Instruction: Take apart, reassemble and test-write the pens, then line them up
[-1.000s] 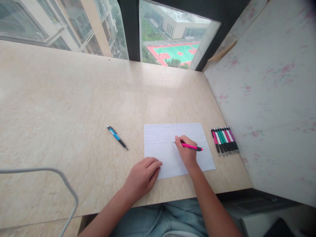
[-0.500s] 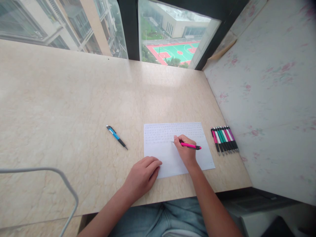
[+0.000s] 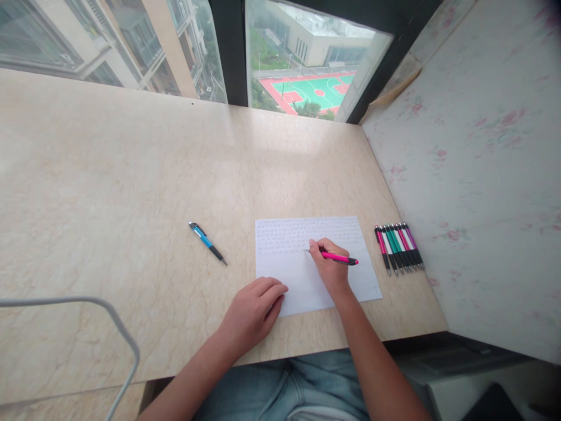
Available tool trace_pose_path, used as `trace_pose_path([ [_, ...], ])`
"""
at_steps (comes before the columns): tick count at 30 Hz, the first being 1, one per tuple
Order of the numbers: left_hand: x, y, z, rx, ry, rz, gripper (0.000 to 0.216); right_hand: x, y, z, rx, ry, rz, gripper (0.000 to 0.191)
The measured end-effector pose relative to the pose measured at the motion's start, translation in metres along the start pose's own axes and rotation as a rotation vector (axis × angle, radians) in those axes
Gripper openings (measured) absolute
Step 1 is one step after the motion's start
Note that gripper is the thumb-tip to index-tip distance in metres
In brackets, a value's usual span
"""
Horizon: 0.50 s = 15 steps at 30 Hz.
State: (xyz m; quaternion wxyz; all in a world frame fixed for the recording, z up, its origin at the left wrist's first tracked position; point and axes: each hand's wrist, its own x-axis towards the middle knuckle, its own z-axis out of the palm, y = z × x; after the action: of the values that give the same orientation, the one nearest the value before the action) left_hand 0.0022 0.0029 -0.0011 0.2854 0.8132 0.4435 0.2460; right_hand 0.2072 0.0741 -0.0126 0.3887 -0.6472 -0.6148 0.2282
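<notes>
A white sheet of paper (image 3: pixel 302 286) lies on the marbled tabletop, with several rows of small handwriting across its upper part. My right hand (image 3: pixel 331 266) rests on the sheet, closed around a pink pen (image 3: pixel 335 257) with black parts. The pen's tip is at the lowest written row, and its back end leans to the right. My left hand (image 3: pixel 256 307) lies over the paper's lower left corner, fingers together and loosely extended, holding nothing. To the left of the sheet, a blue pen (image 3: pixel 205 241) with a black grip lies slantwise.
Several pens (image 3: pixel 398 248) in pink, white, green and purple lie side by side right of the paper, near the flowered wall (image 3: pixel 477 193). A grey cable (image 3: pixel 111 313) loops over the table's left front. Windows (image 3: pixel 315 64) stand at the back.
</notes>
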Motion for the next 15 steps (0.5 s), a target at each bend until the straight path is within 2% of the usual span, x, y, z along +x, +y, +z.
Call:
trace_pose_path([
  [15,0.0006,0.0015,-0.0013,-0.014,0.016,0.007,0.022,-0.0011,0.0020,-0.0006,-0.006,0.017,-0.012,0.041],
])
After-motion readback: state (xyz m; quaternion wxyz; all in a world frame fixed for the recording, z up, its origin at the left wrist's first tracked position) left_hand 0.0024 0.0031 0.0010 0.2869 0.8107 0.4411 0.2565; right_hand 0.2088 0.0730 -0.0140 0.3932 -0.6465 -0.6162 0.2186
